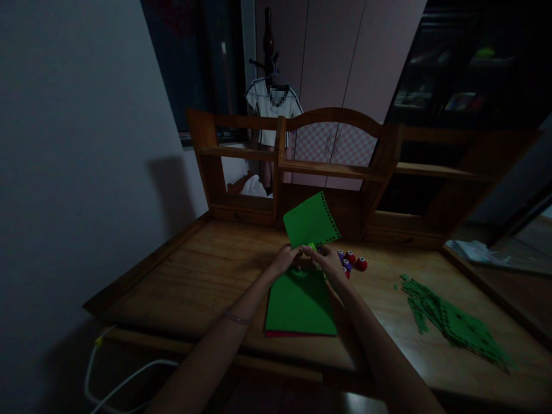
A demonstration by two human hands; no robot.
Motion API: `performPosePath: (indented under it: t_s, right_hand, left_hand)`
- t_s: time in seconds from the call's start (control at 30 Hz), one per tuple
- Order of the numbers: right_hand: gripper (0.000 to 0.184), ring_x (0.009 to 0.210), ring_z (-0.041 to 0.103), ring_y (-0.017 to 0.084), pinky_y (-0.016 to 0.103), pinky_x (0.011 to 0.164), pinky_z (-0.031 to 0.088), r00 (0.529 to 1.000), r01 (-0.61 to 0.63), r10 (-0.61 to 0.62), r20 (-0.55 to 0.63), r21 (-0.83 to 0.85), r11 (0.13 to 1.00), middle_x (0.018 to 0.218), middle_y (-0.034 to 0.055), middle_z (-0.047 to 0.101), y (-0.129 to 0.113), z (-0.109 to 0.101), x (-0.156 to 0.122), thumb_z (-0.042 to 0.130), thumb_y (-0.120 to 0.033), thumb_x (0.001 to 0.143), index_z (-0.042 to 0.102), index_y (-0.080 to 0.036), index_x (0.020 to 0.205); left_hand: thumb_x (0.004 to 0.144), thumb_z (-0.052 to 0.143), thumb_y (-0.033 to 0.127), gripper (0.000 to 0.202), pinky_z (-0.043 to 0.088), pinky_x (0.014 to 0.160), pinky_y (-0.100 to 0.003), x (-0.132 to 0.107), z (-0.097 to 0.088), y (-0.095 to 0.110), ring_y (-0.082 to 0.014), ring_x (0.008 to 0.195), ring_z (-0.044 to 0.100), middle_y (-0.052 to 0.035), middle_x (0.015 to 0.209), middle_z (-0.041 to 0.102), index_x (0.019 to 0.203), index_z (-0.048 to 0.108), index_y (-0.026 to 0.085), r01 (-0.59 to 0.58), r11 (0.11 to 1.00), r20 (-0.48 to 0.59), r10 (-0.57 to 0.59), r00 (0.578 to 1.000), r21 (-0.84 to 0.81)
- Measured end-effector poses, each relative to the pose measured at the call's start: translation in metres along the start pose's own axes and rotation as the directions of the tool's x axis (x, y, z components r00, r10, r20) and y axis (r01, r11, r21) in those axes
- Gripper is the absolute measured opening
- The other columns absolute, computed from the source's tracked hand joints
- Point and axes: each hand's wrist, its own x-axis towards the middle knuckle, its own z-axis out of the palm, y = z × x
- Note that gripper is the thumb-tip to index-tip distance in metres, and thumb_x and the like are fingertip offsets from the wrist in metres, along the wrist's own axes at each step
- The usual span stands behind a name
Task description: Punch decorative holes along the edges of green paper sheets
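Observation:
A green paper sheet (308, 221) stands tilted up above the desk, with rows of small holes along its right and lower edges. Its lower left part is in the closed fingers of my left hand (286, 259). My right hand (326, 261) is closed around what looks like a small bright green paper punch (311, 247) at the sheet's bottom edge; the fingers hide most of it. Both hands meet over a stack of green paper (301, 305), with a red layer showing beneath it. Several round red and purple pieces with white tops, such as the red one (361, 264), lie beside my right hand.
Cut green strips with holes (457, 322) lie in a pile on the right of the wooden desk (185, 276). A wooden shelf unit (332, 169) rises along the back edge. A white cable (90, 368) hangs at the front left, near the wall.

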Motion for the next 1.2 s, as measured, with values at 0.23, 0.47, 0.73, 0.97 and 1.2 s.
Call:
performPosePath:
  t_s: [0.23,0.47,0.73,0.97,1.2]
  right_hand:
    - [0.045,0.054,0.051,0.014,0.023,0.046,0.035,1.0,0.01,-0.01,0.009,0.022,1.0,0.061,0.0022,0.057,0.0013,-0.0002,-0.0003,0.06,-0.059,0.06,0.059,-0.015,0.071]
    - [0.045,0.052,0.048,0.013,0.022,0.044,0.032,1.0,-0.003,0.003,0.001,-0.011,1.0,0.059,0.002,0.055,-0.0035,0.0031,-0.0014,0.062,-0.057,0.059,0.059,-0.014,0.069]
    - [0.048,0.058,0.05,0.013,0.022,0.048,0.036,0.999,0.018,-0.019,0.03,0.051,0.999,0.067,0.0024,0.057,-0.0052,0.0058,-0.001,0.062,-0.059,0.058,0.059,-0.015,0.077]
    - [0.048,0.056,0.051,0.013,0.022,0.048,0.036,1.0,0.006,-0.007,0.025,0.066,0.998,0.065,0.0014,0.057,-0.0009,0.0052,0.0002,0.064,-0.058,0.057,0.059,-0.015,0.077]
    - [0.046,0.057,0.051,0.014,0.022,0.047,0.035,1.0,0.009,-0.009,0.013,0.03,1.0,0.065,0.0023,0.057,0.0006,0.0041,0.0008,0.063,-0.057,0.058,0.059,-0.014,0.077]
  left_hand:
    - [0.07,0.052,0.046,0.033,0.037,0.041,-0.019,-0.0034,0.0008,0.004,-0.0082,0.047,0.04,0.0037,0.054,0.039,0.065,0.053,0.014,-0.001,1.0,-0.038,0.002,0.999,0.031]
    - [0.073,0.049,0.042,0.03,0.032,0.048,-0.02,-0.002,-0.0001,0.0052,-0.0085,0.05,0.039,0.0038,0.053,0.041,0.063,0.052,0.014,-0.069,0.993,-0.087,0.078,0.993,0.099]
    - [0.074,0.047,0.046,0.036,0.025,0.046,-0.022,-0.0006,-0.0041,0.0011,-0.0084,0.046,0.034,0.0044,0.048,0.036,0.053,0.041,0.017,-0.084,0.987,-0.134,0.102,0.986,0.134]
    - [0.073,0.046,0.048,0.038,0.022,0.045,-0.022,-0.0008,-0.0039,0.0007,-0.0083,0.045,0.032,0.0047,0.048,0.035,0.053,0.04,0.017,-0.078,0.988,-0.128,0.095,0.987,0.133]
    - [0.073,0.047,0.048,0.037,0.024,0.047,-0.021,0.0008,-0.0036,-0.001,-0.0086,0.047,0.033,0.0047,0.049,0.035,0.054,0.04,0.017,-0.074,0.985,-0.149,0.098,0.984,0.156]
